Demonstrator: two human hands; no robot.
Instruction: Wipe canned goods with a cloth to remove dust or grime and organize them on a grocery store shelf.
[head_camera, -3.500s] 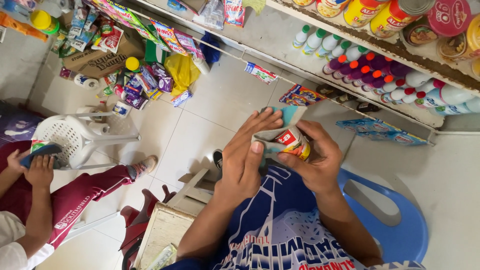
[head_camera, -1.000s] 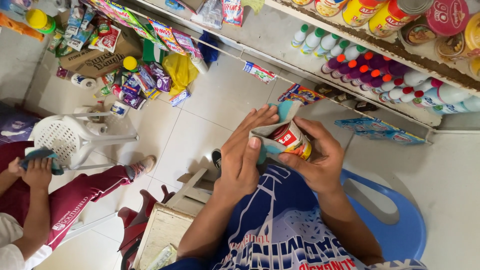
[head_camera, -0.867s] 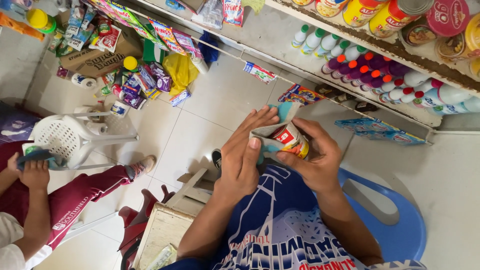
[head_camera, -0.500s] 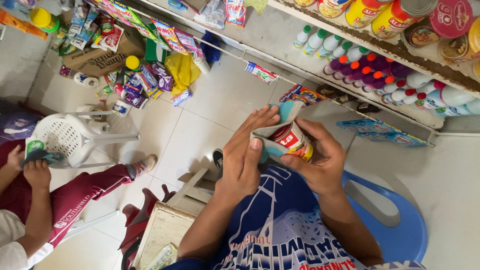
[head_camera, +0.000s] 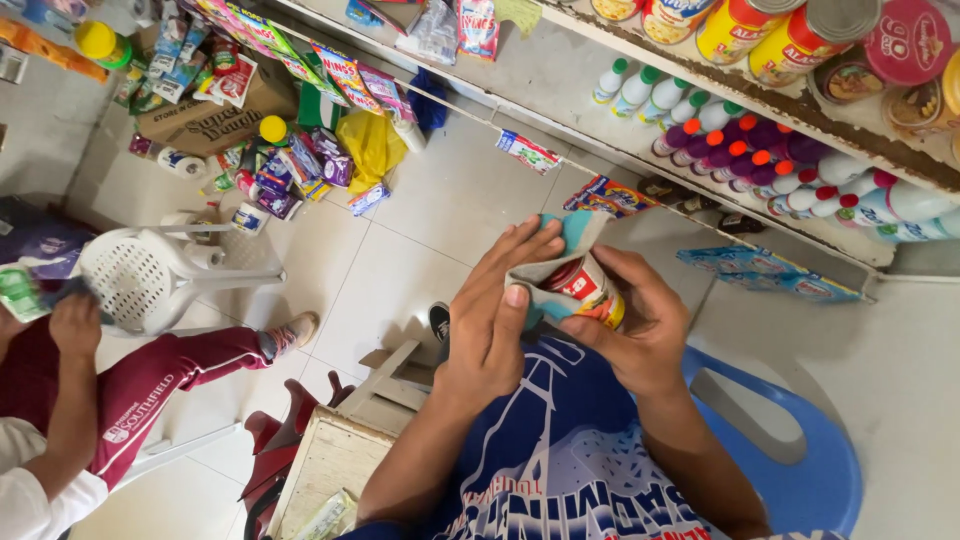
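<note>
I see both hands raised in front of the chest, above a tiled floor (head_camera: 420, 250). The right hand (head_camera: 640, 330) is closed around a small tin can (head_camera: 585, 290) with a red label, fingers curled under and behind it so the can lies tilted on its side in the palm. The left hand (head_camera: 495, 320) presses a teal cloth (head_camera: 560, 265) against the can, its fingers stretched flat over the fabric and the thumb pinching the cloth from below. The cloth wraps over the upper end of the can and hides part of it; one corner sticks up past the fingertips.

Below the hands is a blue plastic chair (head_camera: 790, 450), partly covered by the person's blue printed shirt. Just beside the left forearm stands a small wooden stool (head_camera: 390, 385), and under it a pale wooden crate (head_camera: 320, 465).

Along the upper right runs a shelf (head_camera: 560, 70) with rows of small white bottles (head_camera: 740, 140) with coloured caps and, higher, larger cans (head_camera: 770, 30). Further left, packets and a cardboard box (head_camera: 205, 110) sit heaped on the floor.

At the left edge another person in maroon trousers sits by a white plastic chair (head_camera: 150, 275); that person's hand (head_camera: 75, 325) holds a dark cloth against something green, too small for me to tell what.
</note>
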